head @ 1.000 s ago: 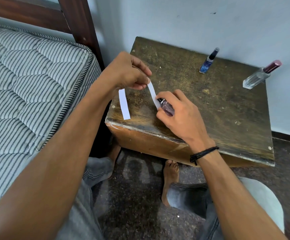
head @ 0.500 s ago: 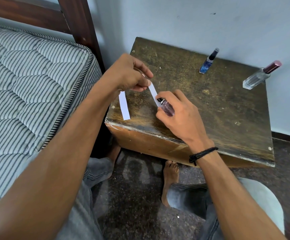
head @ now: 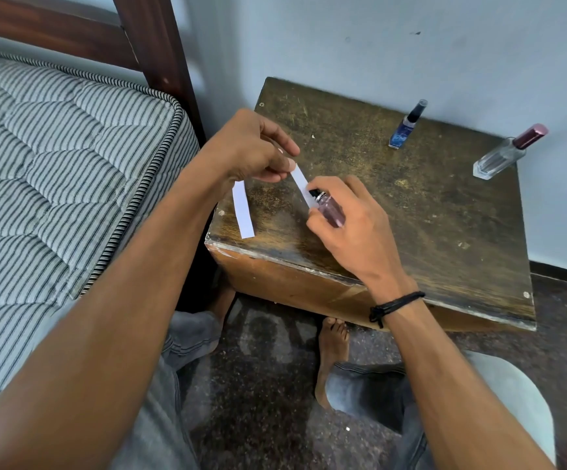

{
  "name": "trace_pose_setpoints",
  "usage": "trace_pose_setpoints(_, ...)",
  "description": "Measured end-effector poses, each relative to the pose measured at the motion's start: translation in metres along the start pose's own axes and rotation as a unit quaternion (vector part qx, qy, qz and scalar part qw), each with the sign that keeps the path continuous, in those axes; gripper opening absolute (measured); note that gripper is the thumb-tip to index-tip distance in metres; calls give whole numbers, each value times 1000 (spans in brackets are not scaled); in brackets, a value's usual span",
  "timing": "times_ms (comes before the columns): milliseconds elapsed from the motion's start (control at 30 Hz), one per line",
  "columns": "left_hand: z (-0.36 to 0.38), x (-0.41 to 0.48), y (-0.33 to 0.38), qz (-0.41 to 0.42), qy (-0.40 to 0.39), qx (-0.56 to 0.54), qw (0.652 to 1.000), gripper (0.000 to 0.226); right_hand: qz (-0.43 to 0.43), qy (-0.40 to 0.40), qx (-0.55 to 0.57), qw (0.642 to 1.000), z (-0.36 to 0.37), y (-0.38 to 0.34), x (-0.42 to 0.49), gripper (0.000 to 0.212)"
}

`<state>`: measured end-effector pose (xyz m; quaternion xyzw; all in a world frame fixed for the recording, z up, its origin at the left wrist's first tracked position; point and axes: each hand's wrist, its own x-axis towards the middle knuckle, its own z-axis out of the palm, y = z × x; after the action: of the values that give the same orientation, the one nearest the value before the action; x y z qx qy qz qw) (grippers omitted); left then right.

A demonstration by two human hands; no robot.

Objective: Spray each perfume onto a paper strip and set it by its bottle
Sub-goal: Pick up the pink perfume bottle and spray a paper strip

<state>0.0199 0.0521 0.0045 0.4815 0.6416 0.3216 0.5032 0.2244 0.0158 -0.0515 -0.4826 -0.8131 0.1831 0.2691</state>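
My left hand point(head: 251, 149) pinches the upper end of a white paper strip point(head: 300, 183) above the worn wooden table point(head: 445, 215). My right hand point(head: 350, 225) grips a small pinkish perfume bottle point(head: 331, 210), its black nozzle right against the lower part of that strip. A second white strip point(head: 243, 210) lies flat near the table's front left corner. A slim blue bottle with a black cap point(head: 406, 125) stands at the back. A clear bottle with a maroon cap point(head: 509, 152) stands at the back right corner.
A striped mattress point(head: 55, 164) and dark wooden bedpost point(head: 155, 45) lie to the left. A pale blue wall point(head: 377, 39) runs behind the table. My knees and bare feet point(head: 331, 347) are below the table's front edge, on a dark speckled floor.
My left hand has lifted the strip's upper end slightly, and the bottle's nozzle now shows clear of my right fingers. The other bottles and the flat strip have not moved.
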Motion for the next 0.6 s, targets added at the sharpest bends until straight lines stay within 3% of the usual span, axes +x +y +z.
trace_pose_setpoints(600,-9,1,1,9,4,-11,1000,23,22,6,34,999,-9,7,3,34)
